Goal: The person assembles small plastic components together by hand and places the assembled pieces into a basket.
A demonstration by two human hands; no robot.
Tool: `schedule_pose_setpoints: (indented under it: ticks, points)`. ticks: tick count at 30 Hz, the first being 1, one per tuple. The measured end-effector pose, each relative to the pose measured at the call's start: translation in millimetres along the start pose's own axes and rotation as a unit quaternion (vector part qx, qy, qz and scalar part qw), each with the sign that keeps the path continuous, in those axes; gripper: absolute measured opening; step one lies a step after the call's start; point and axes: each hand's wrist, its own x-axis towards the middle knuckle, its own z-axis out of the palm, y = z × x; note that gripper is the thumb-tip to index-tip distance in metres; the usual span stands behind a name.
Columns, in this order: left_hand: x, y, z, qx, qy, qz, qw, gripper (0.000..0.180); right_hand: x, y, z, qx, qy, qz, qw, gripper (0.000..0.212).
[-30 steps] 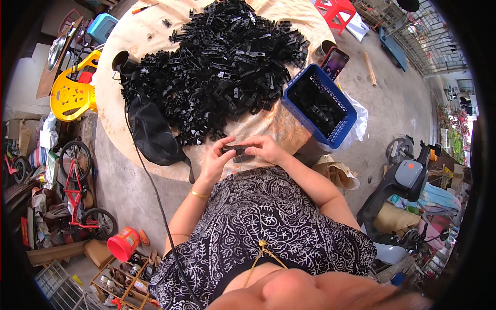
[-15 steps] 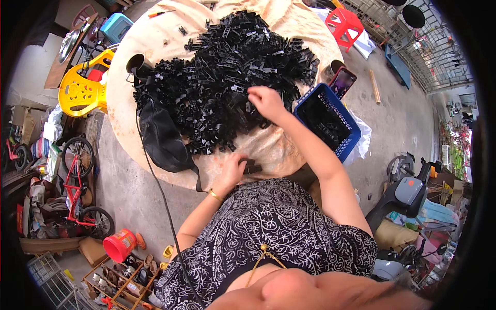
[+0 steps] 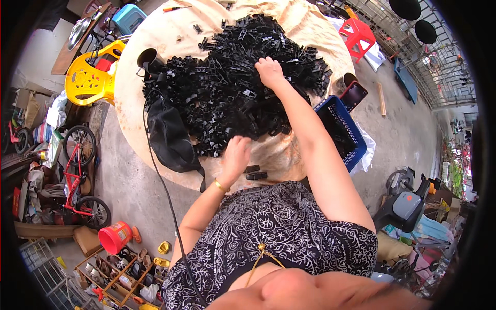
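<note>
A heap of small black plastic clip-like pieces (image 3: 227, 72) covers much of a round table with a cream cloth (image 3: 135, 111). My right hand (image 3: 269, 71) reaches over the heap with its fingers bent down onto the pieces; whatever is in them is hidden. At the heap's front edge is my left hand (image 3: 237, 155), fingers curled together and slightly blurred, with a gold bracelet at the wrist. Any small piece in it cannot be made out. Beside it, near the table's front edge, lie a few black pieces (image 3: 256, 175) apart from the heap.
A blue basket (image 3: 356, 155) with black pieces stands at the table's right, beside a phone (image 3: 353, 96). A black bag (image 3: 168, 139) and a dark cup (image 3: 149, 57) sit left. A black cable (image 3: 163, 183) hangs past my left arm. A yellow chair (image 3: 85, 77) stands beyond.
My right hand has moved farther out over the heap. My left hand has lifted from the loose pieces at the front edge and moved up toward the heap. The view has shifted slightly.
</note>
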Motion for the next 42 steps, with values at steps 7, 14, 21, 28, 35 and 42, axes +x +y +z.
schedule_pose_setpoints:
  ticks: [7, 14, 21, 28, 35, 42]
  points:
    - [49.3, -2.1, 8.7, 0.104, -0.004, 0.055, 0.993, 0.038, -61.8, -12.5, -25.8, 0.472, 0.308, 0.11, 0.819, 0.025]
    - [69.2, -15.6, 11.2, 0.249, -0.012, 0.109, 0.962, 0.04, -221.9, -75.8, -6.1, 0.669, 0.087, 0.217, 0.706, 0.023]
    - [88.9, -12.0, -4.5, 0.206, 0.004, 0.05, 0.977, 0.009, -285.6, -94.4, 23.5, 0.409, 0.085, 0.078, 0.905, 0.028]
    - [151.1, -78.3, -26.8, 0.199, 0.141, -0.055, 0.968, 0.028, -279.5, -100.9, 17.8, 0.388, 0.083, 0.075, 0.915, 0.024]
    - [164.0, -91.8, -32.0, 0.254, 0.075, 0.001, 0.964, 0.031, -280.6, -100.0, 18.3, 0.384, 0.091, 0.071, 0.916, 0.022]
    - [71.1, -46.0, -32.1, 0.071, -0.126, 0.205, 0.968, 0.023, -282.3, -98.4, 23.1, 0.39, 0.081, 0.086, 0.913, 0.023]
